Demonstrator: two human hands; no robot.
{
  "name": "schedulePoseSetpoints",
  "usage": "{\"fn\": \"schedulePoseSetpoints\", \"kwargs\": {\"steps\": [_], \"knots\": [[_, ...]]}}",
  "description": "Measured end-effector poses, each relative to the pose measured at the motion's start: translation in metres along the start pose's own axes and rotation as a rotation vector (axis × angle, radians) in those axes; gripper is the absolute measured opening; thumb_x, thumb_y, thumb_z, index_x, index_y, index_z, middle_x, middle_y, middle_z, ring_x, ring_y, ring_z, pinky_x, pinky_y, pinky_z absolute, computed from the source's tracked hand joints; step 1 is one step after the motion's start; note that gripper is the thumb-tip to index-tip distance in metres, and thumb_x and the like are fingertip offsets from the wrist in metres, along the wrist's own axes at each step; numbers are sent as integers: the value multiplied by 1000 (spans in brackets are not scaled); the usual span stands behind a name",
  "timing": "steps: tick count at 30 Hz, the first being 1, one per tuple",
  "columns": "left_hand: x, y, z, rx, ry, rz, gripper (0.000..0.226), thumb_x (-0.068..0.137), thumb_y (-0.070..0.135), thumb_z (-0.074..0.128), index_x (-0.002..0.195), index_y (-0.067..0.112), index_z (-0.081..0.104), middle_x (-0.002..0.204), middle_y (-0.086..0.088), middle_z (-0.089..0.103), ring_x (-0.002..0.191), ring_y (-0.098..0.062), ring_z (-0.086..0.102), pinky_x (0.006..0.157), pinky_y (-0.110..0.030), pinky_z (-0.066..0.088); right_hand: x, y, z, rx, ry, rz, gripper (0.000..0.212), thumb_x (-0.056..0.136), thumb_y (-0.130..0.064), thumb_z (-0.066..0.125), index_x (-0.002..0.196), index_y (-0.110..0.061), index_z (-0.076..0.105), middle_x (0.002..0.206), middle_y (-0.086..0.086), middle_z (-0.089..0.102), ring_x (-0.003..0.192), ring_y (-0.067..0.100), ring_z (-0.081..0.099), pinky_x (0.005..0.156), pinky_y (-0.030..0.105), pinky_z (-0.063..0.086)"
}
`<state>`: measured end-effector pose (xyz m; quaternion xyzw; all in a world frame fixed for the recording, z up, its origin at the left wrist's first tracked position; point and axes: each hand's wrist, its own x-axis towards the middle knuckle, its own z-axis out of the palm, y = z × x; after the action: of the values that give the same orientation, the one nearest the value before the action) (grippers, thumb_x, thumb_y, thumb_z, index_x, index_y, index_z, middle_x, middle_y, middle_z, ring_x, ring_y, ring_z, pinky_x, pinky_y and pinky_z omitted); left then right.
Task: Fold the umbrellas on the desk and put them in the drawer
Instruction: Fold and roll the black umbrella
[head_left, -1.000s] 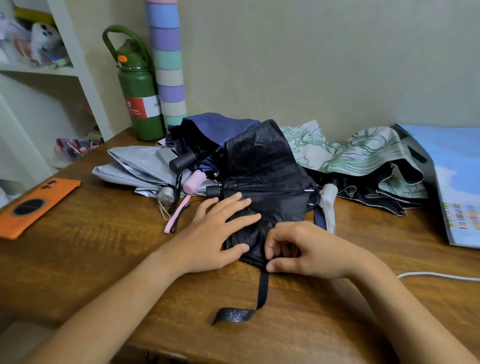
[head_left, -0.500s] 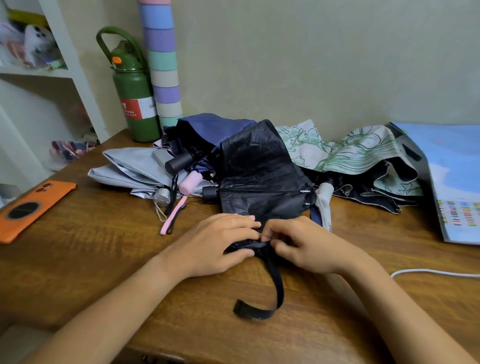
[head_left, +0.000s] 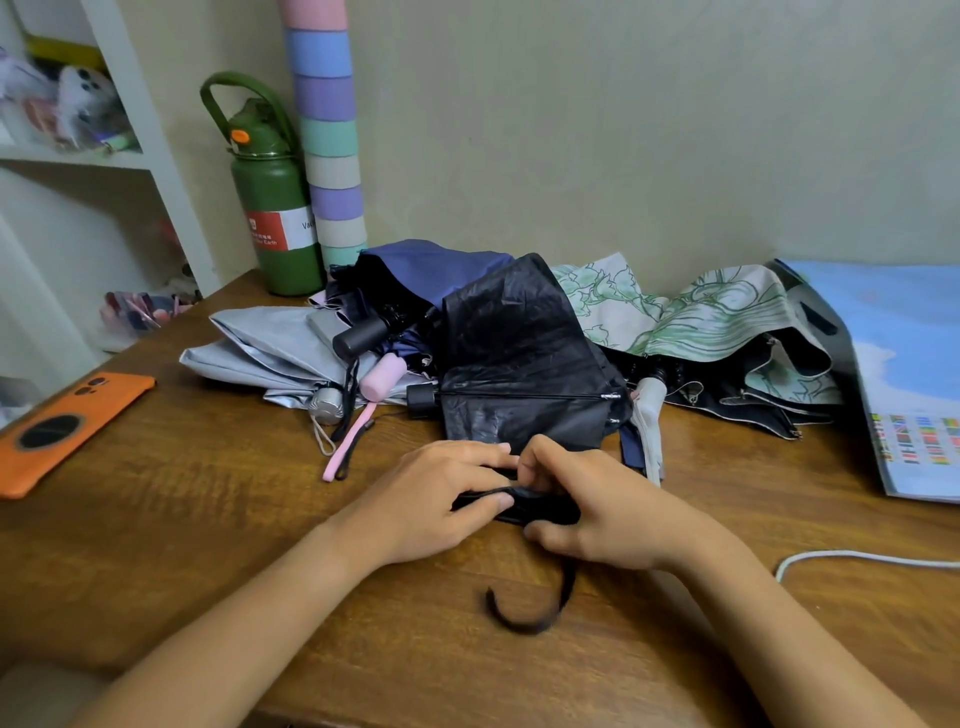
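A black umbrella (head_left: 519, 353) lies collapsed in the middle of the wooden desk (head_left: 182, 519), its canopy loose. My left hand (head_left: 431, 499) and my right hand (head_left: 597, 504) both grip the rolled near edge of its fabric, fingers curled around it. Its black strap (head_left: 530, 613) curls on the desk below my hands. Behind lie a grey umbrella (head_left: 260, 348), a navy umbrella (head_left: 431, 265) with a black handle, and a white umbrella with green print (head_left: 701, 317). No drawer is in view.
An orange phone (head_left: 62, 426) lies at the left edge. A green bottle (head_left: 275, 208) and a pastel striped tube (head_left: 327, 130) stand at the back left by a white shelf (head_left: 145, 104). A blue booklet (head_left: 904, 374) and a white cable (head_left: 857, 558) lie right.
My hands went from pressing the black canopy flat to gathering and rolling its near edge. The strap swung from lying straight to a curl under my right hand.
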<state>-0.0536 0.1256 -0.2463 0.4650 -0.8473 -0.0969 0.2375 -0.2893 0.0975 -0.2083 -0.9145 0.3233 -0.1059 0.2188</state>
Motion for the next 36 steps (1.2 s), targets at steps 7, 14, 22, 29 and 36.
{"fn": "schedulePoseSetpoints", "kwargs": {"steps": [7, 14, 22, 29, 36], "knots": [[1, 0, 0, -21, -23, -17, 40, 100, 52, 50, 130, 34, 70, 145, 23, 56, 140, 12, 36, 117, -31, 38, 0, 12, 0, 65, 112, 10, 9, 95, -25, 59, 97, -32, 64, 86, -16, 69, 82, 7, 65, 79, 36, 52], [0, 1, -1, -17, -31, -23, 47, 97, 58, 54, 134, 33, 68, 146, 23, 54, 140, 14, 35, 118, -31, 36, 3, 19, 1, 135, 127, 85, 15, 104, -25, 56, 99, -30, 69, 87, -7, 71, 85, 12, 64, 84, 43, 51], [4, 9, 6, -35, 101, -84, 48, 86, 73, 56, 115, 41, 77, 131, 23, 66, 131, 12, 48, 112, -30, 43, 2, 17, 1, 171, 188, 40, 20, 110, -34, 41, 102, -36, 59, 81, 2, 64, 77, 23, 60, 76, 50, 49], [7, 19, 13, 37, 273, 27, 37, 83, 58, 73, 107, 30, 70, 109, 18, 71, 112, 1, 62, 114, -18, 31, 2, 12, 2, 168, 199, 36, 16, 111, -31, 41, 100, -30, 53, 68, -15, 54, 61, 12, 49, 60, 25, 35], [8, 23, 11, -53, 265, 136, 20, 82, 36, 82, 89, 29, 64, 97, 21, 58, 96, 1, 54, 94, -23, 40, 2, 6, 0, 179, 153, 14, 9, 109, -34, 46, 103, -27, 47, 56, -11, 54, 54, 12, 48, 56, 22, 30]]}}
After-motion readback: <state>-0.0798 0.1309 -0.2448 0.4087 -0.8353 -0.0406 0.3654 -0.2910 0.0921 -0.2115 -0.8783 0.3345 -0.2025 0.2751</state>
